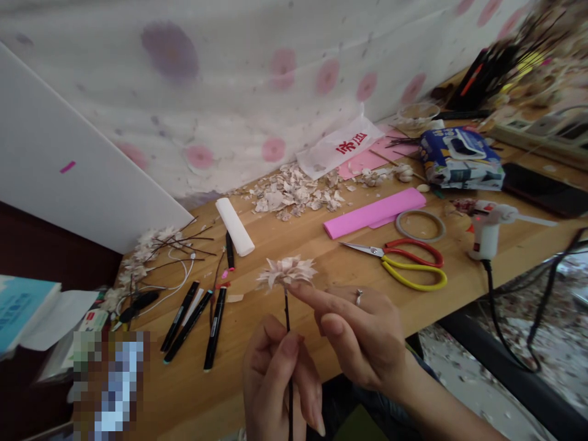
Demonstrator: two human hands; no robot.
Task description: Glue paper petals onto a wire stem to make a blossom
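Note:
My left hand (pixel 273 373) is closed around the dark thin stem (pixel 287 313) of a handmade flower, pinching it between thumb and fingers. At the top of the stem sits the pale flower head (pixel 290 269), built of many pointed, papery petals. The index finger of my right hand (pixel 362 331) stretches out and its tip touches, or nearly touches, the underside of the petals. My right thumb stands apart from that finger, and nothing shows in this hand. Its other fingers are partly hidden behind it.
Scissors (pixel 390 257), a tape roll (pixel 420 225) and a hot glue gun (pixel 487 229) lie to the right. Pink crepe paper (pixel 374 212) and a heap of dry petals (pixel 296 190) are behind. Several markers (pixel 215 327) and finished flower stems (pixel 156 245) lie left.

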